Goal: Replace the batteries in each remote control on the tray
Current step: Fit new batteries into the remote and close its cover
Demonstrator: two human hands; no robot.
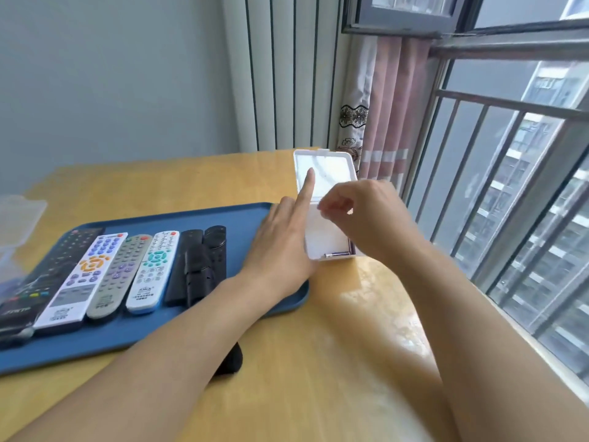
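Print shows on the white remotes and the black remote, too blurred to read.

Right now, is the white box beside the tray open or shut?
Open. The white box has its lid swung up at the back, and a battery shows inside along the near wall.

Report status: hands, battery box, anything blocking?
Left hand open, index finger propping the lid. Right hand curled over the open white box; contents unclear. Remotes untouched on blue tray. Nothing blocking.
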